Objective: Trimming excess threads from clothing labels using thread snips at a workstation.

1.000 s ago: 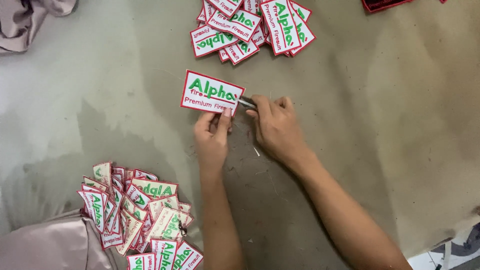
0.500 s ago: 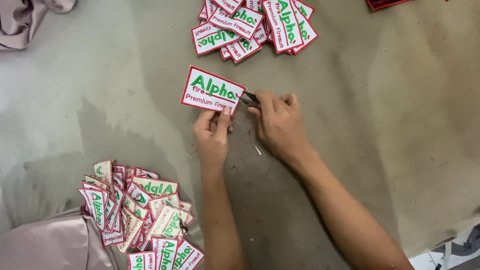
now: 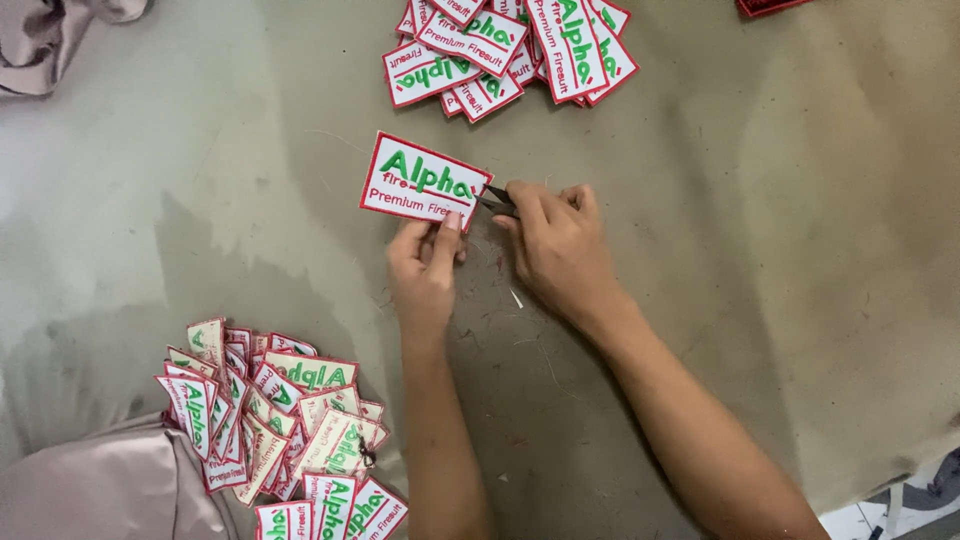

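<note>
My left hand (image 3: 425,268) pinches the lower edge of a white embroidered patch (image 3: 420,180) with a red border and green lettering, holding it just above the worn grey-green work surface (image 3: 760,250). My right hand (image 3: 558,245) grips small dark thread snips (image 3: 497,200), and their tips touch the patch's right edge. Both forearms reach in from the bottom of the view.
A heap of the same patches (image 3: 510,45) lies at the top centre. Another pile (image 3: 280,425) lies at the lower left beside pale pink cloth (image 3: 100,490). More pink cloth (image 3: 55,35) is at the top left. Thread scraps (image 3: 515,298) lie near my hands.
The patch and both hands have stayed almost in place. The snips' tips have closed in on the patch's right edge.
</note>
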